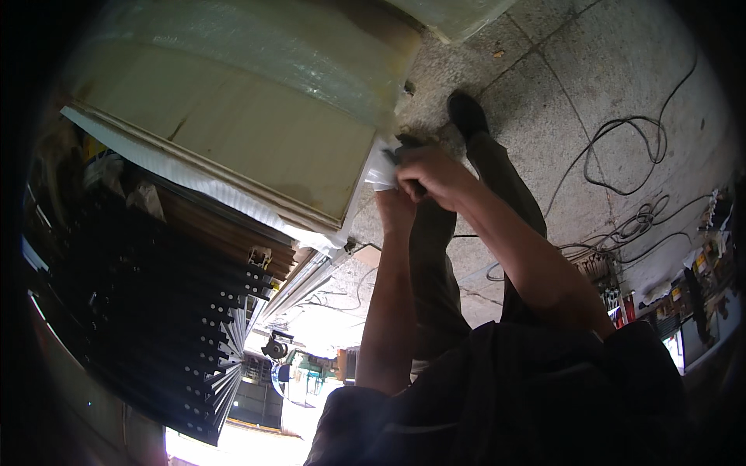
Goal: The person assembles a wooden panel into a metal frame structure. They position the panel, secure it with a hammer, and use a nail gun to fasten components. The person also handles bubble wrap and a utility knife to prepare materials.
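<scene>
Right hand [435, 175] is clenched around a dark, blurred tool [410, 144] beside the right edge of the panel stack [249, 124], where white film [380, 172] is touched by the left hand [395, 200], perhaps for steadying, though its grip cannot be told.

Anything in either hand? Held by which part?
Right hand: a dark, blurred tool, gripped by what looks like its handle. Left hand: can't tell; white plastic hides it.
</scene>
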{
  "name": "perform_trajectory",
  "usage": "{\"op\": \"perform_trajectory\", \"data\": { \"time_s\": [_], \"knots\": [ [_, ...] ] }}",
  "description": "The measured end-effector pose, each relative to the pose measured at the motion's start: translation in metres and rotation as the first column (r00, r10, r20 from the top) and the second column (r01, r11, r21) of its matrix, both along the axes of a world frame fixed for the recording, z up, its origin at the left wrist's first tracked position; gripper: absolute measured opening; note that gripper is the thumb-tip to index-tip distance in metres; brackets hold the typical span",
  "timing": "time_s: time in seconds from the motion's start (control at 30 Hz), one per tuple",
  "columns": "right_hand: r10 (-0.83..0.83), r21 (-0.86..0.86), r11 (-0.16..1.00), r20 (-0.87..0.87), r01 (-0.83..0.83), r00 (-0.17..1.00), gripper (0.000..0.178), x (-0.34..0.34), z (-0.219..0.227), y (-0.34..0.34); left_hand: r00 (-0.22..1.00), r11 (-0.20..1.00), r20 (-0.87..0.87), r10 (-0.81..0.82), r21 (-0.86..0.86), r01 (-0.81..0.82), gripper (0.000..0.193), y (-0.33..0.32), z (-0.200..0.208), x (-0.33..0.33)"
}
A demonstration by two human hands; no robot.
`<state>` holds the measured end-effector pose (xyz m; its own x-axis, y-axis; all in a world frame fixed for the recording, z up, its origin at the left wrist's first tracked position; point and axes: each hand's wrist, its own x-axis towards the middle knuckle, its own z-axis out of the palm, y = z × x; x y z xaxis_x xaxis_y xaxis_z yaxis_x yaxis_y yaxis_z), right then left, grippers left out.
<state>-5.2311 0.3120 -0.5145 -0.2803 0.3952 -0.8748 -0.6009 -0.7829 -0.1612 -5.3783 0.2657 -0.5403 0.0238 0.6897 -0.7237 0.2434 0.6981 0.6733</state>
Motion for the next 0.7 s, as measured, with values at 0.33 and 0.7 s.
{"op": "perform_trajectory", "data": {
  "time_s": [0.33, 0.7],
  "knots": [
    [-0.056, -0.070, 0.996, 0.072, 0.062, 0.996, 0.013, -0.009, -0.025, 0.023, 0.999, 0.999, 0.000, -0.040, 0.007, 0.040, 0.004, 0.002, 0.002, 0.010],
    [0.050, -0.095, 0.995, 0.161, -0.035, 0.986, 0.011, 0.017, -0.019, -0.002, 0.938, 0.954, -0.206, -0.279, 0.050, 0.295, 0.020, -0.016, -0.020, 0.004]
  ]
}}
